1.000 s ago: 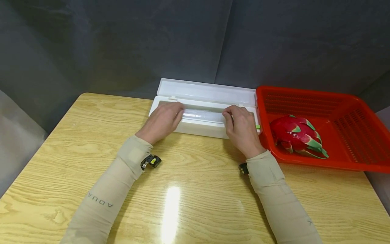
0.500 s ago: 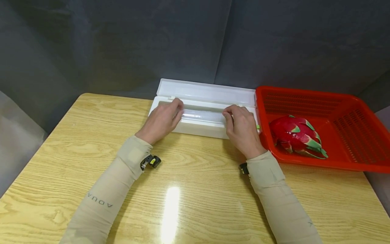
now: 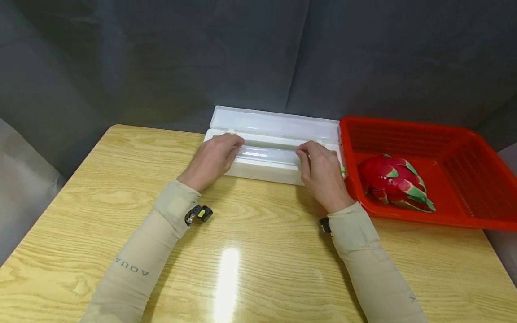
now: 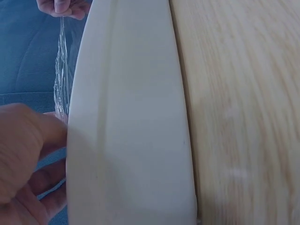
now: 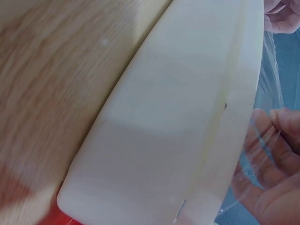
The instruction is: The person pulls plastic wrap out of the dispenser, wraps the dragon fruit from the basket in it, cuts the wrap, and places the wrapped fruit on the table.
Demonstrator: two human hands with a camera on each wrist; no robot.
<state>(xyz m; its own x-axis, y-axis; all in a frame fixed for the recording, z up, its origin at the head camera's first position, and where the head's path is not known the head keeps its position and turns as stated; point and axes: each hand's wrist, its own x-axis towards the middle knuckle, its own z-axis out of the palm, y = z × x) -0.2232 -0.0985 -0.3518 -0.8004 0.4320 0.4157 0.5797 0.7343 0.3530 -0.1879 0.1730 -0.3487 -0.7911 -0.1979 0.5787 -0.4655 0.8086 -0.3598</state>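
Observation:
A long white plastic wrap dispenser [image 3: 262, 172] lies near the table's back edge, its lid [image 3: 274, 121] tipped back. Clear plastic wrap [image 3: 266, 153] stretches across its opening between the two hands. At the left part, my left hand [image 3: 212, 159] pinches the film's edge; the left wrist view shows the crinkled film [image 4: 62, 70] running to its fingertips. Toward the right end, my right hand [image 3: 321, 172] pinches the film between thumb and forefinger, and in the right wrist view its other fingers [image 5: 267, 168] lie behind the clear sheet.
To the right, a red plastic basket [image 3: 456, 179] stands against the dispenser's end and holds a dragon fruit [image 3: 393, 179]. A dark cloth [image 3: 161, 67] hangs behind the wooden table [image 3: 258, 233]. A small green piece [image 3: 343, 170] sits at the dispenser's right end.
My left hand has shifted slightly left along the film; its forefinger rose and came back down. More film shows between the hands. The right hand has stayed nearly still.

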